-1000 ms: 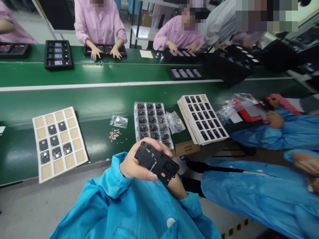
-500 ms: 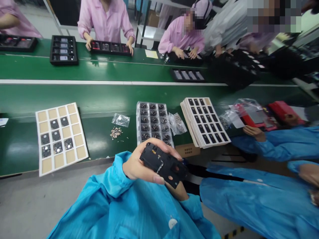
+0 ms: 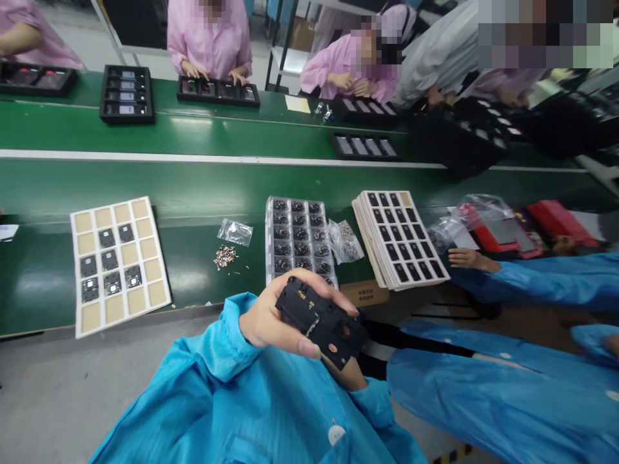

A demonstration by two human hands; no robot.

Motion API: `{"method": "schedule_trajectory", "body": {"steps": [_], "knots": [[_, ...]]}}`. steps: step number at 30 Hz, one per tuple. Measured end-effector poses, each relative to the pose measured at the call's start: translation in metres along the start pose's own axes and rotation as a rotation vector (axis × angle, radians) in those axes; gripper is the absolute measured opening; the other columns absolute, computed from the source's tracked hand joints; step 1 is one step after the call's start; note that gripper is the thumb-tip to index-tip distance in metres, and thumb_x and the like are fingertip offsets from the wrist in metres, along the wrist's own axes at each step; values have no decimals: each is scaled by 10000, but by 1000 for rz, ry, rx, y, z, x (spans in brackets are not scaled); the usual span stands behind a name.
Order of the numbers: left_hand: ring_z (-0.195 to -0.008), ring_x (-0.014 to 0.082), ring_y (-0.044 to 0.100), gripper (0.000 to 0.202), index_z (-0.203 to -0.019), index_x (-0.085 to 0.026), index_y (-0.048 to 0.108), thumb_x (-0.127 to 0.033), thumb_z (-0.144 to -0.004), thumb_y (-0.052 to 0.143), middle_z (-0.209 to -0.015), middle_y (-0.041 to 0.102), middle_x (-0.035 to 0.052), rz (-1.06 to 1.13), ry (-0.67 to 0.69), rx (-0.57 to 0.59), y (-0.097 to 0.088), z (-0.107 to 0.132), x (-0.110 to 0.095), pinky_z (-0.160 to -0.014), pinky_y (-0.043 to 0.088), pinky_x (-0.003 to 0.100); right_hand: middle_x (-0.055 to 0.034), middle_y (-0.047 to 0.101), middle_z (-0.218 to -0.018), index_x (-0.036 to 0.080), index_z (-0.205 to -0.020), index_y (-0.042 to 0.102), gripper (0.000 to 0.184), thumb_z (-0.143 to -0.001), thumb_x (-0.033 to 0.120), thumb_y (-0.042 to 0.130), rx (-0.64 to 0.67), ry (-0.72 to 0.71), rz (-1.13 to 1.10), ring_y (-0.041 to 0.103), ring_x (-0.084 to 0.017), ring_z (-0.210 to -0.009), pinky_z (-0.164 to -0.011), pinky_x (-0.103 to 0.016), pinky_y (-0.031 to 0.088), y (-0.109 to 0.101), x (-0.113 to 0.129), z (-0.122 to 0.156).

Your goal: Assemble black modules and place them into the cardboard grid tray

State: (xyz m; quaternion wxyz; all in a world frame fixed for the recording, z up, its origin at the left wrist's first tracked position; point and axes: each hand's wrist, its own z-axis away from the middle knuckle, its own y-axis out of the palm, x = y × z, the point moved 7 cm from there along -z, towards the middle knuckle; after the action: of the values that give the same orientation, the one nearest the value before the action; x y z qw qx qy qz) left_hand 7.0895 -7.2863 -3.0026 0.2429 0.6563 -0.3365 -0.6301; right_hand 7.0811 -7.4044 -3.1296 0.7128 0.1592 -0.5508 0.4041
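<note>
My left hand (image 3: 275,322) is wrapped round a black plastic part (image 3: 316,319), its thumb along the near side and its fingers along the far side. Small gold contacts, a thin silver strip and two round openings show on the part's upper face. Behind and below it is my right hand (image 3: 351,375); only the wrist and a bit of the palm side show, and its fingers are hidden. Just beyond my hands stands a clear compartment box (image 3: 271,241) of small dark pieces.
At left lies a cream grid tray (image 3: 104,319) with several square black parts. A pile of tiny metal pieces (image 3: 225,257) and a plastic bag (image 3: 235,232) lie nearer the middle. Stacked trays (image 3: 382,274) stand right of the box. A co-worker's blue sleeve (image 3: 546,280) reaches in at right.
My hands and the black part stay nearly still. The co-worker's hand at right has moved left toward the stacked trays. Across the bench, a person in pink has shifted their hands over a black tray.
</note>
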Motion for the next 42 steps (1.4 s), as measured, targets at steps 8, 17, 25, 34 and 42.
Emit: {"method": "schedule_trajectory", "body": {"steps": [8,17,25,34,42], "knots": [[-1029,320,639,508,-968,-204,497,-276,-585,822,-1092,654,97,-40,-1,-46,2,-3,-3,-856,538,476,-73,711,-878,204,-913,675,327,-876,416,429,-12,-21,-36,659,-244,-875,-808,-338,531,3,-3,-2],[-980,298,657,504,-1037,-199,494,-288,-641,794,-1105,655,110,-116,21,-60,0,-2,-5,-792,571,423,-58,715,-795,203,-903,657,273,-861,391,464,-45,-45,-100,673,-223,-775,-746,-328,531,8,-20,-5],[-839,239,662,595,-1197,-232,528,-422,-675,742,-1029,641,101,-191,48,-138,-19,8,-3,-715,563,361,-52,717,-738,157,-942,662,266,-843,295,457,-7,-22,-40,675,-199,-693,-697,-302,521,10,-12,-8],[-758,248,669,575,-1229,-251,585,-540,-735,636,-880,649,92,-159,-76,19,-6,2,2,-578,547,345,-21,713,-752,176,-911,645,184,-795,244,521,-24,7,-99,661,-174,-705,-700,-272,509,14,-18,-8],[-911,304,658,605,-1237,-235,581,-580,-741,606,-963,659,115,-250,-26,-2,-6,2,2,-741,555,456,-24,711,-762,181,-914,643,183,-806,254,514,-47,10,-108,665,-184,-729,-703,-276,509,13,-14,-8]]}}
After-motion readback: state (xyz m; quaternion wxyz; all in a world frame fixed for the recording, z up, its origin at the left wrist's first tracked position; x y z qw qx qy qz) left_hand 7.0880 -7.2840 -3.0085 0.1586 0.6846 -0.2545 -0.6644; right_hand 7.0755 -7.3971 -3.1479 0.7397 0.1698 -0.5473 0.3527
